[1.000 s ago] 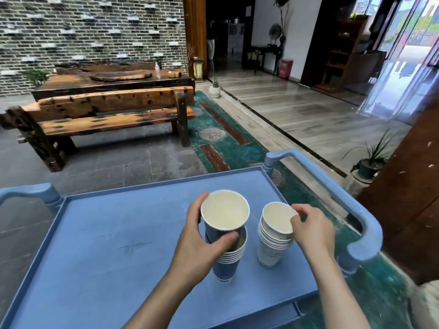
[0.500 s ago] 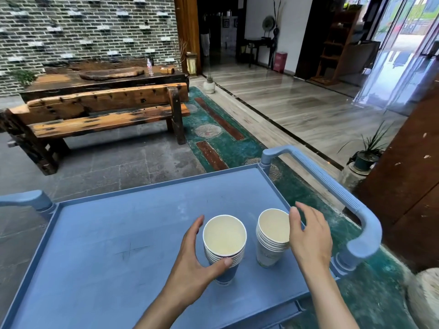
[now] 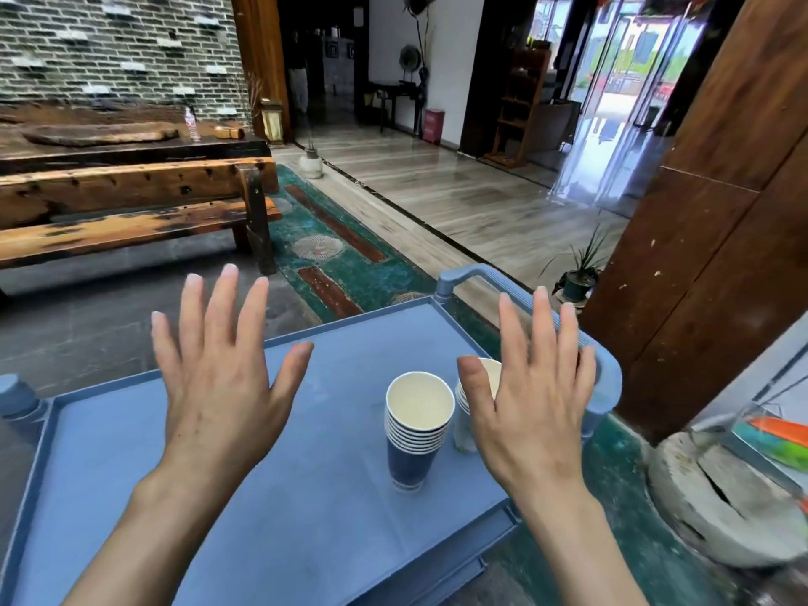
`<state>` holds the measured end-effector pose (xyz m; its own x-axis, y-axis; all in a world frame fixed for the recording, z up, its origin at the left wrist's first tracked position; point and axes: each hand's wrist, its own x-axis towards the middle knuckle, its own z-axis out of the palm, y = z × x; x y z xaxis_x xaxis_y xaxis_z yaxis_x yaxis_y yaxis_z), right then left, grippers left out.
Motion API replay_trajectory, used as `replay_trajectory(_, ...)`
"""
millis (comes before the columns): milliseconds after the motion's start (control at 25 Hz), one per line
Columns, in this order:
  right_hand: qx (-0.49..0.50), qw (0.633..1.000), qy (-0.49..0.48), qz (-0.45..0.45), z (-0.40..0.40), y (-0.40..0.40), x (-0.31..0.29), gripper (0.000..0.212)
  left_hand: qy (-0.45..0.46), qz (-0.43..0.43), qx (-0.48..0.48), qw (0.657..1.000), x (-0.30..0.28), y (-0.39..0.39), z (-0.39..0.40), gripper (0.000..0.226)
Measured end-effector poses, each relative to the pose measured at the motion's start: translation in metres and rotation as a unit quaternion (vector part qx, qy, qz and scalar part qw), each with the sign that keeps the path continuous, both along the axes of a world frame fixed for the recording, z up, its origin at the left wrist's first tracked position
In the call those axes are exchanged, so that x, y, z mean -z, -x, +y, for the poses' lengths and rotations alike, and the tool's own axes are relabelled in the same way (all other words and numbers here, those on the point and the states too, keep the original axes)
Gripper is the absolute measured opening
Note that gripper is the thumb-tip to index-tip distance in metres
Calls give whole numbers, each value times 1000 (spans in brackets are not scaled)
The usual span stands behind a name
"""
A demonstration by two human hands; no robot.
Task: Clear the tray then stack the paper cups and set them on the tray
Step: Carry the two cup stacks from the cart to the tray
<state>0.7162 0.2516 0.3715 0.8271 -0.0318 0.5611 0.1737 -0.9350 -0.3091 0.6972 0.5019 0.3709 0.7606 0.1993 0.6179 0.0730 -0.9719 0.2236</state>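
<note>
A hall with a grey brick wall, a rough wooden bench and a pale wood floor lies behind a wide blue plastic tray with a raised rim and a rounded blue handle along its right edge. Near that right edge a stack of dark blue paper cups stands upright, and just beside it a stack of pale paper cups is partly hidden by the right hand. Both hands are raised above the tray, holding nothing. The left hand has its fingers spread wide; the right hand's are spread too. The tray's left and middle are bare blue surface.
</note>
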Motion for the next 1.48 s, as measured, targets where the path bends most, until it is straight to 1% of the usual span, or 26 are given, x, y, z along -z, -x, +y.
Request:
replay_trajectory(160, 46, 999, 1, -4, 34, 50, -11, 71, -14, 5, 33, 999, -6, 30, 27, 69)
replay_trajectory(360, 116, 993, 13, 5, 56, 115, -21, 68, -20, 6, 103, 994, -7, 58, 43, 70)
replay_trajectory(480, 164, 986, 20, 12, 53, 160, -27, 69, 2, 10, 159, 987, -5, 73, 29, 70)
replay_trajectory(600, 232, 972, 21, 24, 35, 206, -30, 71, -4, 15, 232, 973, 0, 88, -5, 70)
replay_trajectory(760, 331, 943, 13, 22, -1, 278, -30, 70, 3, 15, 340, 940, 1, 118, -66, 69)
replay_trajectory(960, 455, 890, 1, 12, -50, 389, -27, 69, -11, 28, 459, 888, 1, 182, -153, 71)
replay_trajectory(1160, 544, 839, -8, 9, -92, 516, -19, 69, -31, 40, 536, 843, 9, 278, -229, 72)
replay_trajectory(1360, 582, 813, -32, 19, -126, 643, -6, 69, -72, 46, 579, 811, 17, 395, -284, 71)
replay_trajectory(1480, 603, 796, -42, 31, -142, 702, -1, 70, -97, 45, 599, 794, 19, 451, -311, 71)
